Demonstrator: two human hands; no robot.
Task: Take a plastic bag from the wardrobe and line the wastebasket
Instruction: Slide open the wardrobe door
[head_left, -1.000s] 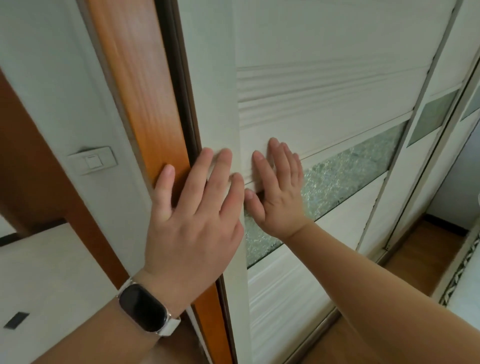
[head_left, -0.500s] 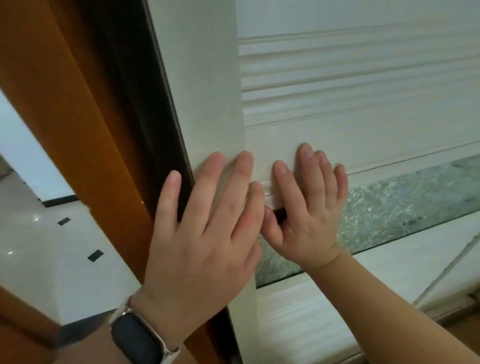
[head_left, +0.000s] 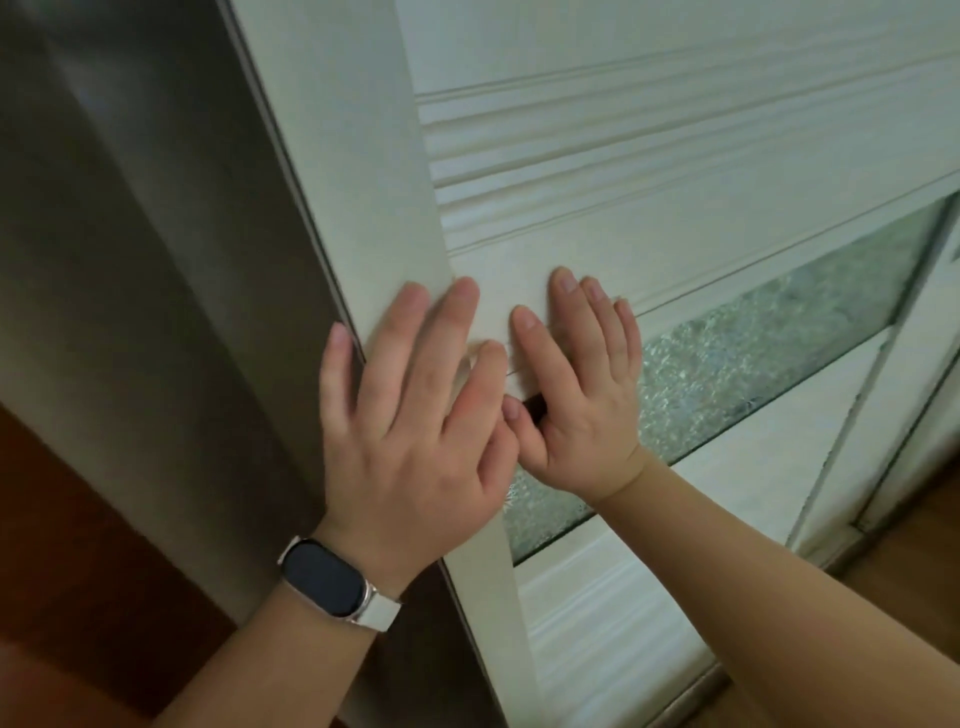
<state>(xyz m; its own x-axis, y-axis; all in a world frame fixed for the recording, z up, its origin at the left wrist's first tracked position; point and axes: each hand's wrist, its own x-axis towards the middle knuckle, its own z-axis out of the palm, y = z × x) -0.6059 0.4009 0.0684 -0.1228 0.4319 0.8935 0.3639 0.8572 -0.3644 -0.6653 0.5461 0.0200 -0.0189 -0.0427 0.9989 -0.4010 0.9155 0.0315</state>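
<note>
The person is pressing the left hand (head_left: 410, 415) at the left edge and the right hand (head_left: 576, 395) just beside it, fingers straight, flat on the cream-white ribbed wooden wardrobe door (head_left: 649, 156), probably best pushing evenly sideways; no plastic bag is showing yet.

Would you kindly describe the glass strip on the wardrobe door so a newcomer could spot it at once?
Start at the cream wardrobe door filling the right of the view. From under the right hand, the glass strip slants up rightward. Unlike the painted panels around it, it is greenish and crackled.
</note>
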